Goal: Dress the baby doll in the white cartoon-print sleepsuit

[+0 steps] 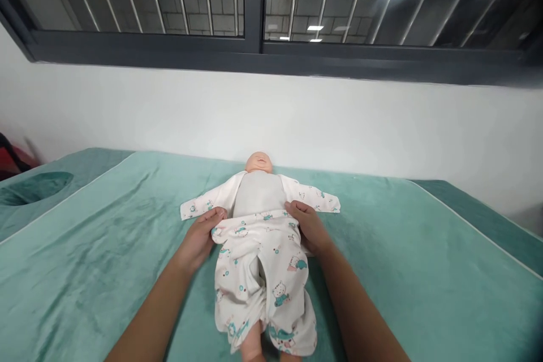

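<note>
A baby doll [258, 163] lies on its back with its head toward the wall and its arms spread out. It wears a long-sleeved top [259, 194] with a plain pale front and printed sleeves. White printed trousers [278, 263] cover its hips and legs, and the lower legs show below the cuffs. My left hand [206, 232] pinches the waistband at its left side. At the opposite side my right hand [310, 230] grips the waistband, thumb on top. The fingertips under the cloth are partly hidden.
A green plush cover [106, 249] spreads under the doll. An oval hole [40, 186] opens in the padded surface at the far left, near a red and black object [12, 158]. Behind rises a white wall [271, 116] with a dark-framed window [254, 54].
</note>
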A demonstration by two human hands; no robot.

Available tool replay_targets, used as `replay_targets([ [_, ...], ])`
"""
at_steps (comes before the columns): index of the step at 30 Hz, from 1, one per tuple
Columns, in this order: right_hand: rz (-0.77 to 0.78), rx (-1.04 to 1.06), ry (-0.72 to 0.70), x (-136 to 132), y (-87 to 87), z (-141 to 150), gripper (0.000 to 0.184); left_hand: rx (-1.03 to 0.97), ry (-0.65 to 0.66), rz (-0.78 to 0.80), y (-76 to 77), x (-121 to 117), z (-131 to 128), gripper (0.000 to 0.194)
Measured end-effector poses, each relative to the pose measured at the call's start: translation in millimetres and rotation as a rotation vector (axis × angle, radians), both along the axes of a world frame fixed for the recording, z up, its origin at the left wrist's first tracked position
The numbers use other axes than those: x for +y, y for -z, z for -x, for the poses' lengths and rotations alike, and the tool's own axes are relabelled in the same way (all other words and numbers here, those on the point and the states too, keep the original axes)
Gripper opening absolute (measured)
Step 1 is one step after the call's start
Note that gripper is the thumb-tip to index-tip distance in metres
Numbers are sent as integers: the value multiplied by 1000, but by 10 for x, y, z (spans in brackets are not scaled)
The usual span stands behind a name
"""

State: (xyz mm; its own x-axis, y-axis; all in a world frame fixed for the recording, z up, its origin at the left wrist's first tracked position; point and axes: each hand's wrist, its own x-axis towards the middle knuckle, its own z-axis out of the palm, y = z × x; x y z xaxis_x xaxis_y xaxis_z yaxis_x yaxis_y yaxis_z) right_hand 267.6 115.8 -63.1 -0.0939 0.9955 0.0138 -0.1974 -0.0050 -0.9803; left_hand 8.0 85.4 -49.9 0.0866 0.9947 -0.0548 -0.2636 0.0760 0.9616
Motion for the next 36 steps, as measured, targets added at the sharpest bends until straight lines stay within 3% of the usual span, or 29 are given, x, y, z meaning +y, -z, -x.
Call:
replay_targets([
  [5,-61,-281,-98,21,17,-186,48,297,-5,-54,9,5,46,33],
  [9,-106,-365,-230,-11,-14,-328,49,429,58,-115,22,-9,86,36],
  [12,-118,-455,-341,-41,-60,-409,45,505,92,-185,23,-48,109,23],
  [16,-83,-428,-424,-63,-85,-408,39,478,-99,-225,76,-56,58,24],
  [19,-114,-337,-347,-65,-49,-275,36,476,-296,-244,131,3,-31,20],
  [22,-198,-292,-101,-57,-2,-90,33,514,-419,-286,168,98,-112,13],
  [26,-369,-381,203,-41,26,76,29,492,-336,-468,206,229,-165,13],
  [30,-575,-441,293,-50,21,122,21,544,-209,-471,135,358,-165,18],
  [33,-491,-484,256,-53,10,130,16,755,-157,-419,-18,486,-175,27],
  [36,-410,-600,274,29,-6,142,20,1024,-199,-388,-125,634,-225,32],
])
